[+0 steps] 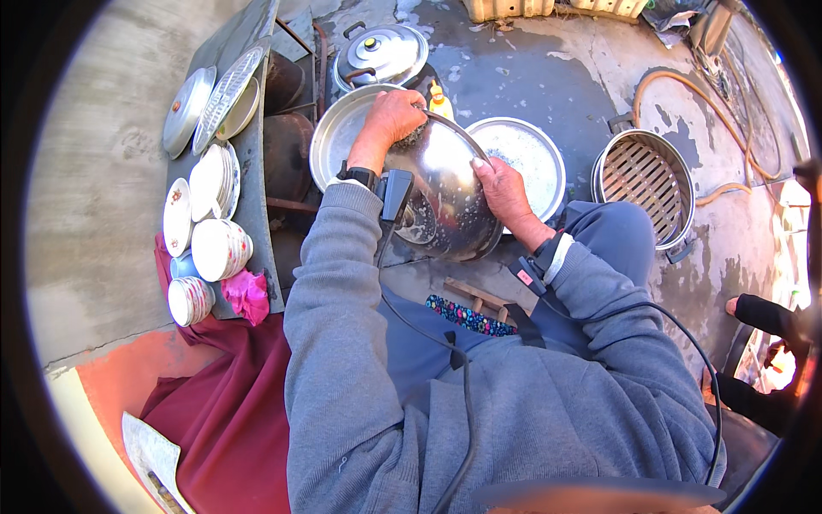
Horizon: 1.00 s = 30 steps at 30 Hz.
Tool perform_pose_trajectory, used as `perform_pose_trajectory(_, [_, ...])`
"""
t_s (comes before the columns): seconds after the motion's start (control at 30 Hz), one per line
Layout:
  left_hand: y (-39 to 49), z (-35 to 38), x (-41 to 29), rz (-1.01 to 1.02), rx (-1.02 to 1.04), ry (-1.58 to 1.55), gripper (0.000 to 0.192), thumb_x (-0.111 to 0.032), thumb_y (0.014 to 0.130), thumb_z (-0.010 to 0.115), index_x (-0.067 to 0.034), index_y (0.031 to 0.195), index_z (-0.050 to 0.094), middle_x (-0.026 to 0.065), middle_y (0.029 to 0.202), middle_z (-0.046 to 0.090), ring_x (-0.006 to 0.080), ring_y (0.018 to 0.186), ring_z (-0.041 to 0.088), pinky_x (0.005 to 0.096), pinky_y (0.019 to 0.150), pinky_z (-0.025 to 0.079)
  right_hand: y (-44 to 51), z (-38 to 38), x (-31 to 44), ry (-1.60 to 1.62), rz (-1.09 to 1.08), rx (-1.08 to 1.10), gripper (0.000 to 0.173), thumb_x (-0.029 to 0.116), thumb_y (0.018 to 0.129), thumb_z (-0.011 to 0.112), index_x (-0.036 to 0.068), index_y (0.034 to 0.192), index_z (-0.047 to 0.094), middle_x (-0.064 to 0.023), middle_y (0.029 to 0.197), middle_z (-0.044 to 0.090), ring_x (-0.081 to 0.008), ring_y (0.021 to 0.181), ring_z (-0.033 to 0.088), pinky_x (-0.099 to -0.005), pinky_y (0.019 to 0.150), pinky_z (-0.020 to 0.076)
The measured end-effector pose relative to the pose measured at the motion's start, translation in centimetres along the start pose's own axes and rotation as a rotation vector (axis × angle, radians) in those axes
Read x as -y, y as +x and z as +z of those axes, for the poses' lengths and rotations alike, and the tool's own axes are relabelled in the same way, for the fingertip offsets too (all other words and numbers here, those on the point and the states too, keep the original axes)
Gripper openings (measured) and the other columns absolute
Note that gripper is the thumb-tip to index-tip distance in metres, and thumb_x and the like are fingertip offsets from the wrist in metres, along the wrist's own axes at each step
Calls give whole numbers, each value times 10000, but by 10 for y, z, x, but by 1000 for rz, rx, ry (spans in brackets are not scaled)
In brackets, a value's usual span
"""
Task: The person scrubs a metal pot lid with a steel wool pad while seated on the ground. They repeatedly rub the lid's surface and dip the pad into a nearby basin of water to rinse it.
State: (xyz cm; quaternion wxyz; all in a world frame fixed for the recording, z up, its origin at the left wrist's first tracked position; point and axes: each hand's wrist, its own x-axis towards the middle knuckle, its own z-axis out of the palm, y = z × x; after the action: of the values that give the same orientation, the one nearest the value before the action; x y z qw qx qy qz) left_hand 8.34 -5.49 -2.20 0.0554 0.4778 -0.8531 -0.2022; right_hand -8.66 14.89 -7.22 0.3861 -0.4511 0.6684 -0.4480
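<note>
My left hand (390,120) presses a steel wool scrubber (411,133) against the upper rim of a large shiny metal pot lid (443,177). The lid is tilted, and its face bears foam spots and a round knob area near the bottom. My right hand (507,193) grips the lid's right rim, with the thumb on top. Behind the lid, at the left, lies a wide metal basin (334,132). A round pan with foamy water (520,154) is on the ground just beyond my right hand. A yellow-capped bottle (440,104) stands behind the lid.
A lidded pot (385,54) stands at the back. At the right are a steamer pot with a slatted base (642,186) and an orange hose (738,128). Stacked bowls (221,249), plates (212,180) and a pink cloth (247,295) lie on the left shelf. Another person's dark sleeve (764,315) shows far right.
</note>
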Motion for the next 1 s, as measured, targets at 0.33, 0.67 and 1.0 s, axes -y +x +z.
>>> perform_pose_trajectory(0.33, [-18, 25, -47, -57, 51, -42, 346, -198, 773, 672, -161, 1106, 755, 107, 1185, 705, 367, 1120, 581, 415, 1011, 469, 30, -4, -11, -155, 4, 145, 337, 291, 973, 544, -27, 947, 653, -260, 854, 673, -420, 827, 662, -464, 788, 508])
perform_pose_trajectory(0.67, [-39, 44, -33, -30, -439, -89, 358, -151, 781, 636, -51, 1118, 703, 207, 1123, 643, 406, 1125, 552, 473, 1003, 435, 36, -4, 7, -42, 100, 206, 314, 260, 952, 551, -27, 998, 668, -206, 841, 690, -326, 799, 667, -413, 790, 510])
perform_pose_trajectory(1.0, [-73, 37, -54, 150, -315, -14, 222, -93, 780, 654, -26, 974, 739, 151, 1000, 676, 369, 995, 594, 463, 930, 452, 41, -8, 1, 29, 89, 212, 267, 200, 882, 572, -31, 974, 669, -185, 821, 684, -275, 769, 651, -395, 761, 510])
